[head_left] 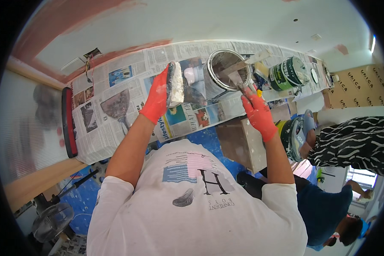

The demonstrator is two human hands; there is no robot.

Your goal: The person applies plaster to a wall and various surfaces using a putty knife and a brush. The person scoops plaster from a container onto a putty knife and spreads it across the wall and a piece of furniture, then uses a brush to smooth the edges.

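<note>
Noting, head view: left hand, red-gloved, upper centre of frame; fingers closed around a dark-backed flat tool bearing thick white paste. Right hand, also red-gloved, right of centre; fingers gripping a scraper, its blade over the mouth of an open metal can, upper centre. Blade contact with can: cannot tell. Wide putty knife flat on newspaper, left of centre; green tub, upper right.
</note>
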